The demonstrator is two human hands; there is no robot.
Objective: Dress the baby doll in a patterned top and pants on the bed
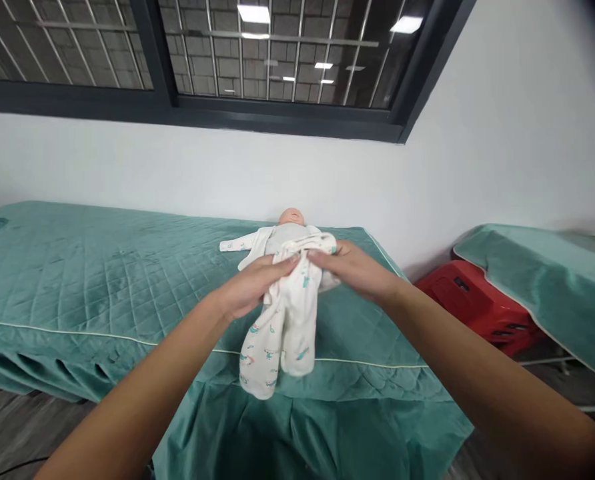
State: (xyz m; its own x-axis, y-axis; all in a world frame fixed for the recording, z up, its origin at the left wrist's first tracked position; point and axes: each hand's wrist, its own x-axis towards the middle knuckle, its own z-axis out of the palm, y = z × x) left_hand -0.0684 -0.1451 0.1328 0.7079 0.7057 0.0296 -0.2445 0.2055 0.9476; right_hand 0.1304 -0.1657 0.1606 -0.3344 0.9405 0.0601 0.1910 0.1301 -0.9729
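Small white patterned trousers (300, 313) hang in front of me over the edge of a green quilted bed, their two legs pointing down. My left hand (257, 281) pinches the waist at its left side. At the right side of the waist, my right hand (345, 265) grips the same cloth. Behind the trousers a baby doll (291, 216) lies on its back, its head towards the wall. Beneath or around the doll is a white top (245, 244), one sleeve stretched out to the left. The trousers hide the doll's lower body.
The green bed cover (102, 287) reaches far to the left. Behind it stand a white wall and a dark-framed barred window (277, 120). Red plastic stools (472, 300) are at the right, beside another green-covered bed (542, 267).
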